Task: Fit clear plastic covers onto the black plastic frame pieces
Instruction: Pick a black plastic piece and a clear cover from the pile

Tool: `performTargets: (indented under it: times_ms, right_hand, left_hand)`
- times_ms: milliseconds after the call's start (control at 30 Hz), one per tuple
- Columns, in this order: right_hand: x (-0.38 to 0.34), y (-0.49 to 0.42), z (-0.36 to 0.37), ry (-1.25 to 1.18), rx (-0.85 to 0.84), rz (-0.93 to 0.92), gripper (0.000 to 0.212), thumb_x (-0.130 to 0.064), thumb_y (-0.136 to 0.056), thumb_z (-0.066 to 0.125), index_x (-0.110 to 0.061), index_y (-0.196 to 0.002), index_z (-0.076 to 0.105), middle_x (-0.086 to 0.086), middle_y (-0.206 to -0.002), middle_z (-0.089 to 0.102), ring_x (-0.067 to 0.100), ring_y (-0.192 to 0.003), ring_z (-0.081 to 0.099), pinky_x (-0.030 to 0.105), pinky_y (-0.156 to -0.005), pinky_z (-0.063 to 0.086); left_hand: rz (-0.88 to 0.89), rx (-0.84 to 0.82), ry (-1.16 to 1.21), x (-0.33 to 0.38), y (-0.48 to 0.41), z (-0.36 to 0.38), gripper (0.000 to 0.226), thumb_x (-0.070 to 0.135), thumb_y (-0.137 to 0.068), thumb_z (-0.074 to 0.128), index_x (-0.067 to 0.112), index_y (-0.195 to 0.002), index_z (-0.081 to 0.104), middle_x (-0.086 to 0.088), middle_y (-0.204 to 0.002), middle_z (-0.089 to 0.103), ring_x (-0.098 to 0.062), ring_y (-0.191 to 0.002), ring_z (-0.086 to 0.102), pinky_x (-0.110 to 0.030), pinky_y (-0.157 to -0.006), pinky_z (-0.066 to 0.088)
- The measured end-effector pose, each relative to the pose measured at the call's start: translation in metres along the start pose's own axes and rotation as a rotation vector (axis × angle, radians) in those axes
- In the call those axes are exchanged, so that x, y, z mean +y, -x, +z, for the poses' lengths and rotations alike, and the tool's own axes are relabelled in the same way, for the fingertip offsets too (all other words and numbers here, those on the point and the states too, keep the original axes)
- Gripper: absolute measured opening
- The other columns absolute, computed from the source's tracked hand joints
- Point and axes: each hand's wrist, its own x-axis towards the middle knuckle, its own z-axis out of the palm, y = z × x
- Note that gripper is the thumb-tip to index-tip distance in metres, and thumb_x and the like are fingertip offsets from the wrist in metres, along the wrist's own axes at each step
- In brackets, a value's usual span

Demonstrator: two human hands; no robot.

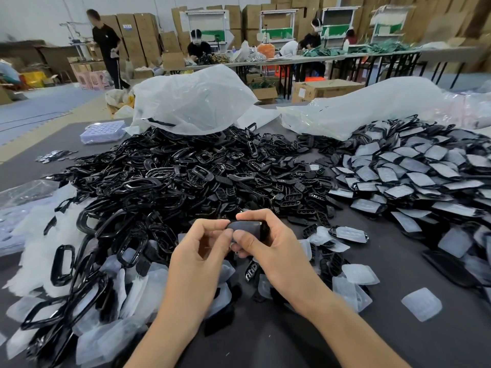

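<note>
Black frames (159, 179) lie in a heap on the table (398, 330) at the left. Before it, the left hand (202, 251) curls its fingers narrow and pinches the left end of one frame piece (247, 227), and the right hand (273, 251) grips the right end between thumb and forefinger. The fingers hide most of this piece, so I cannot tell if a clear cover is on it.

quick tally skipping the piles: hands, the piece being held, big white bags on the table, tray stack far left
hands: 2, left hand, right hand
held frame: 1
white bags: 2
tray stack: 1
total: 6
</note>
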Motion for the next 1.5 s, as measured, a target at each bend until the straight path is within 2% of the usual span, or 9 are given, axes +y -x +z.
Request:
performTargets:
  times_ms: [133, 333, 500, 633, 967, 1133, 1267, 1367, 1500]
  right_hand:
    - [0.001, 0.0, -0.001, 0.04, 0.046, -0.005, 0.017, -0.014, -0.095, 0.071, -0.024, -0.107, 0.066, -0.002, -0.088, 0.077, 0.01, -0.077, 0.072, 0.02, -0.072, 0.055]
    - [0.001, 0.0, -0.004, 0.072, 0.039, 0.009, 0.017, -0.013, -0.097, 0.066, -0.025, -0.109, 0.065, -0.007, -0.09, 0.077, 0.01, -0.078, 0.073, 0.022, -0.074, 0.057]
    - [0.001, 0.001, -0.003, 0.1, 0.019, -0.016, 0.019, -0.014, -0.1, 0.062, -0.031, -0.108, 0.067, -0.006, -0.094, 0.077, 0.009, -0.079, 0.072, 0.024, -0.076, 0.057]
    - [-0.001, 0.001, -0.003, 0.071, 0.008, -0.013, 0.024, -0.012, -0.102, 0.058, -0.031, -0.109, 0.07, -0.006, -0.09, 0.077, 0.008, -0.078, 0.072, 0.02, -0.075, 0.055]
    - [0.002, 0.0, -0.003, 0.042, 0.03, -0.016, 0.015, -0.026, -0.092, 0.075, -0.03, -0.104, 0.067, -0.001, -0.09, 0.077, 0.014, -0.082, 0.072, 0.026, -0.076, 0.058]
    - [0.001, 0.001, -0.005, 0.074, 0.031, -0.007, 0.013, -0.02, -0.096, 0.068, -0.03, -0.105, 0.067, -0.005, -0.09, 0.076, 0.008, -0.078, 0.071, 0.021, -0.074, 0.056]
    - [-0.002, 0.002, -0.006, 0.095, 0.0, -0.027, 0.016, -0.014, -0.1, 0.064, -0.027, -0.108, 0.068, -0.01, -0.092, 0.076, 0.004, -0.08, 0.071, 0.017, -0.073, 0.055]
    - [-0.003, 0.002, -0.005, 0.1, -0.011, -0.029, 0.019, -0.016, -0.102, 0.061, -0.032, -0.109, 0.069, -0.009, -0.095, 0.076, 0.008, -0.08, 0.07, 0.024, -0.077, 0.057]
    - [-0.001, 0.001, -0.004, 0.064, -0.001, -0.013, 0.021, -0.016, -0.101, 0.061, -0.033, -0.11, 0.07, -0.008, -0.094, 0.075, 0.007, -0.078, 0.07, 0.02, -0.076, 0.055]
  left_hand:
    - [0.027, -0.015, -0.07, 0.002, 0.005, 0.004, 0.019, 0.019, -0.1, 0.055, 0.032, -0.099, 0.068, 0.012, -0.083, 0.072, -0.004, -0.078, 0.068, -0.011, -0.067, 0.049]
    - [0.024, -0.019, -0.09, 0.004, 0.006, 0.004, 0.016, 0.021, -0.098, 0.058, 0.034, -0.101, 0.068, 0.014, -0.084, 0.072, -0.008, -0.077, 0.068, -0.011, -0.065, 0.049]
    - [0.04, 0.0, -0.141, 0.001, 0.004, 0.005, 0.015, 0.021, -0.096, 0.06, 0.035, -0.096, 0.066, 0.008, -0.08, 0.07, -0.013, -0.074, 0.068, -0.028, -0.067, 0.053]
    - [0.059, 0.044, -0.196, -0.001, 0.005, 0.003, 0.018, 0.024, -0.098, 0.054, 0.039, -0.096, 0.065, 0.007, -0.075, 0.07, -0.016, -0.07, 0.066, -0.029, -0.062, 0.051]
    - [0.086, -0.042, -0.218, 0.007, 0.012, 0.003, 0.03, 0.036, -0.097, 0.041, 0.048, -0.11, 0.065, 0.011, -0.087, 0.074, -0.018, -0.081, 0.071, -0.046, -0.073, 0.058]
    - [0.104, -0.046, -0.227, 0.007, 0.01, 0.004, 0.024, 0.024, -0.101, 0.053, 0.04, -0.11, 0.068, 0.015, -0.084, 0.073, 0.0, -0.071, 0.066, -0.008, -0.063, 0.045]
    - [0.103, -0.036, -0.251, 0.006, 0.008, 0.006, 0.021, 0.019, -0.097, 0.059, 0.038, -0.104, 0.066, 0.012, -0.082, 0.071, -0.009, -0.075, 0.067, -0.013, -0.062, 0.047]
    - [0.107, 0.027, -0.28, 0.003, 0.007, 0.004, 0.02, 0.021, -0.097, 0.054, 0.038, -0.101, 0.065, 0.015, -0.076, 0.069, -0.009, -0.067, 0.064, -0.014, -0.055, 0.045]
    - [0.089, 0.061, -0.286, 0.0, 0.007, 0.004, 0.024, 0.026, -0.099, 0.049, 0.045, -0.101, 0.064, 0.014, -0.072, 0.069, -0.014, -0.057, 0.062, -0.018, -0.048, 0.044]
